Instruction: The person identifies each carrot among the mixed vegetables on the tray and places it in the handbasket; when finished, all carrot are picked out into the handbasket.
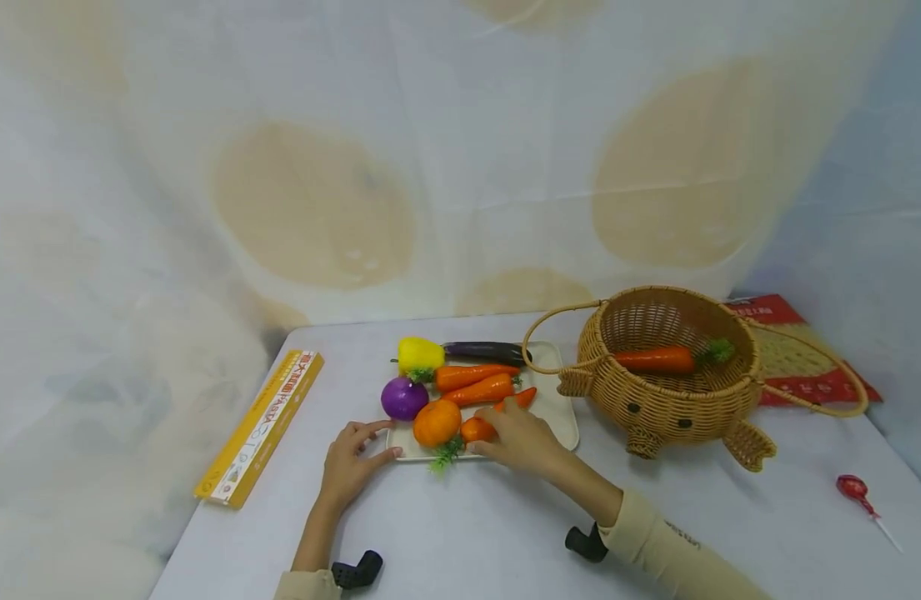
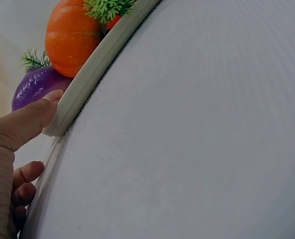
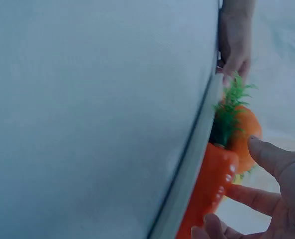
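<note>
At the front left corner of a cream tray (image 1: 559,417), my left hand (image 1: 347,467) holds the rim between thumb and index finger. In the left wrist view its thumb (image 2: 35,112) lies on the rim. My right hand (image 1: 523,437) reaches over an orange carrot (image 1: 478,430) at the tray's front side. Its fingers are spread, and one touches the carrot (image 3: 207,186) in the right wrist view. An orange pumpkin (image 1: 437,423) and a purple onion-like ball (image 1: 404,399) sit at the left. Behind them lie two more carrots (image 1: 478,375), a yellow pepper (image 1: 420,356) and an eggplant (image 1: 483,353).
A wicker basket (image 1: 681,417) with animal features stands right of the tray, one handle reaching over the tray. Inside lies a carrot (image 1: 655,360). Behind it is a red packet (image 1: 813,367). A yellow box (image 1: 261,429) lies far left, a red lollipop (image 1: 853,487) far right.
</note>
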A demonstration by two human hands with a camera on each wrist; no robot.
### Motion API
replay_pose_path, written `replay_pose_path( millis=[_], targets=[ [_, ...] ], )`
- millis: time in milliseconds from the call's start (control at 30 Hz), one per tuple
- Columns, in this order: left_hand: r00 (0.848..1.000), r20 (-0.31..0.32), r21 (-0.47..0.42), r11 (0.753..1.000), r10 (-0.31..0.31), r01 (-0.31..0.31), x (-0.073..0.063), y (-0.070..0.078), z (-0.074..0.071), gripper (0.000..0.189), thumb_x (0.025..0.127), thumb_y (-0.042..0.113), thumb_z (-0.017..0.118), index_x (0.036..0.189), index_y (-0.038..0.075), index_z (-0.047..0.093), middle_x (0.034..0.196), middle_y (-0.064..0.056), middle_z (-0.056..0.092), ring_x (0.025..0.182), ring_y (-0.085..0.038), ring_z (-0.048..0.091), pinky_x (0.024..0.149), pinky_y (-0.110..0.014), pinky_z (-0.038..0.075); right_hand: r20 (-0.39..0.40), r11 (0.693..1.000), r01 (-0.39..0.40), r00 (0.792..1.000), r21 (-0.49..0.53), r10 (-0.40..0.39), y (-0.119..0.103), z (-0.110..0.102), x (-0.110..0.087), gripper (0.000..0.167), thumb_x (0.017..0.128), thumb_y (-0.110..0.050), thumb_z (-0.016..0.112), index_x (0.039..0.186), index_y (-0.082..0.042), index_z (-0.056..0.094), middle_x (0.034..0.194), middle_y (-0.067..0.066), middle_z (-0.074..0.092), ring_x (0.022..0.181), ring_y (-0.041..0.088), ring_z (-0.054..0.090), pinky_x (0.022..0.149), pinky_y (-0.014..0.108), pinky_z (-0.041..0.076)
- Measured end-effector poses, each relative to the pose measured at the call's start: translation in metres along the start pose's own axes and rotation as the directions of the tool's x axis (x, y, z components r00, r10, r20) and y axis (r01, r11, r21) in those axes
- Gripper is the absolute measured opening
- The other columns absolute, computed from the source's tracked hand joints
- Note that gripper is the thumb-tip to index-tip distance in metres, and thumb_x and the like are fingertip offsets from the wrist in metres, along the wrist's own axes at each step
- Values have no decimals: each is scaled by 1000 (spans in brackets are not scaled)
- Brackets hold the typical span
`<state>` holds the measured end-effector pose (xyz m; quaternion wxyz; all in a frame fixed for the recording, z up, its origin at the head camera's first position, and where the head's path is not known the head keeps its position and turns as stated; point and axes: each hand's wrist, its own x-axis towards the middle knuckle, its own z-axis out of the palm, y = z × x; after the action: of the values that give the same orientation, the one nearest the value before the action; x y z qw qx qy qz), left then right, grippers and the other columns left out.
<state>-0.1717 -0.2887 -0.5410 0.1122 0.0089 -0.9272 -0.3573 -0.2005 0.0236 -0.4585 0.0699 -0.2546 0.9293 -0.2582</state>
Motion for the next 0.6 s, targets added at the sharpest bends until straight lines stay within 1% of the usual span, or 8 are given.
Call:
replay_pose_path(
  millis=[33, 100, 200, 367, 500, 600],
  targets=[
    [1000, -3, 3, 1000, 3, -3, 0, 0, 0, 45, 75, 43, 84, 118, 34, 72, 93, 3, 57, 83, -15, 45, 74, -31, 34, -10, 1000, -1, 1000, -11, 1, 0, 3, 0, 52, 87, -44, 73, 128, -13, 64, 108, 19, 57, 72, 22, 50, 58, 36, 47],
    [1000, -7, 5, 1000, 10, -10, 0, 1, 0, 45, 75, 43, 85, 117, 34, 72, 93, 3, 57, 83, -15, 46, 74, -31, 34, -28, 999, -5, 1000, -37, 4, 0, 8, -1, 54, 87, -46, 73, 129, -15, 63, 107, 20, 55, 74, 22, 50, 57, 37, 47],
    [1000, -8, 1, 1000, 17, -17, 0, 1, 0, 45, 75, 42, 85, 117, 33, 72, 93, 3, 58, 83, -15, 46, 75, -31, 35, -33, 998, -38, 999, -54, 36, -1, 11, -3, 57, 86, -51, 72, 132, -19, 61, 111, 23, 55, 81, 27, 53, 58, 41, 49],
    [1000, -14, 10, 1000, 18, -18, 1, 0, 0, 46, 74, 42, 85, 117, 34, 72, 93, 3, 58, 83, -14, 46, 75, -31, 35, -54, 991, -105, 993, -81, 101, -2, 13, -4, 59, 90, -58, 63, 135, -20, 58, 120, 29, 52, 98, 37, 55, 62, 47, 50],
    [1000, -15, 6, 1000, 16, -16, 0, -1, 0, 46, 74, 42, 85, 117, 33, 72, 94, 3, 58, 83, -14, 47, 75, -31, 35, -84, 975, -193, 979, -113, 184, -1, 13, -4, 58, 93, -60, 57, 136, -21, 58, 124, 29, 49, 105, 41, 54, 68, 52, 50],
    [1000, -13, 9, 1000, 18, -17, 0, -2, 0, 46, 75, 43, 85, 118, 33, 72, 94, 3, 58, 83, -14, 47, 75, -31, 35, -110, 958, -253, 965, -132, 239, 2, 12, -4, 57, 94, -61, 54, 134, -21, 59, 126, 30, 49, 106, 44, 54, 71, 54, 50]
  ],
)
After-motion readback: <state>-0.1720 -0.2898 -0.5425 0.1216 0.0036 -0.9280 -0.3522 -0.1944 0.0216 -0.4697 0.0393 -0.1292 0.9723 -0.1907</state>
